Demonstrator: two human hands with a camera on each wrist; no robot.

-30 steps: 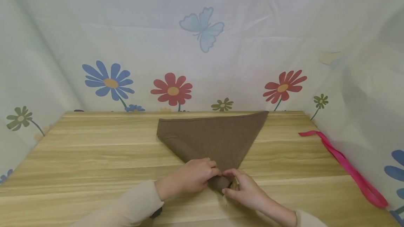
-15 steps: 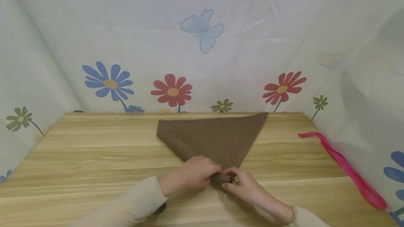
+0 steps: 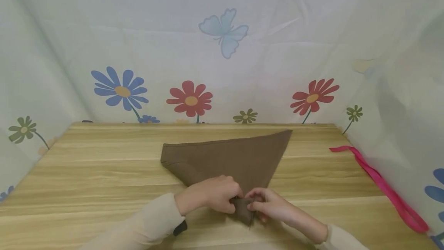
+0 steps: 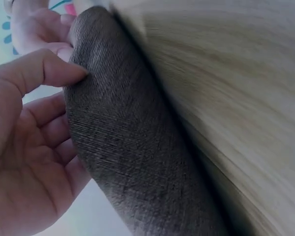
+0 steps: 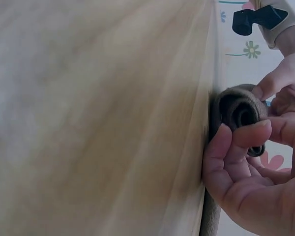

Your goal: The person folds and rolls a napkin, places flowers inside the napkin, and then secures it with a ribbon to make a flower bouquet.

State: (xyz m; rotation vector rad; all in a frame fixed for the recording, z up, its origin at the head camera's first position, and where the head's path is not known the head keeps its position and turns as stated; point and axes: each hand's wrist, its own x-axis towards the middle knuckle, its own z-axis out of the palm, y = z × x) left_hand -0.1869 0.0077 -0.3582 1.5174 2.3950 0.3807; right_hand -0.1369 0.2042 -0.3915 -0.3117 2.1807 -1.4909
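Note:
A brown cloth (image 3: 229, 159), probably a napkin, lies on the wooden table with its wide edge away from me. Its near end is rolled up; in the right wrist view the roll (image 5: 243, 98) shows a spiral end. My left hand (image 3: 220, 194) holds the left part of the roll, thumb on the near side; in the left wrist view that thumb presses the woven fabric (image 4: 123, 118) with the fingers behind. At the roll's right end my right hand (image 3: 272, 205) pinches the cloth between thumb and fingers. Both hands are close together near the table's front.
A bright pink ribbon (image 3: 379, 180) lies along the right edge of the wooden table (image 3: 86, 173). Behind and beside the table hangs a white curtain (image 3: 156, 41) printed with flowers and a butterfly.
The cloth's far edge has shifted toward me and slightly left. Its rolled near end has turned up, showing a flap between the hands. Both hands still hold it.

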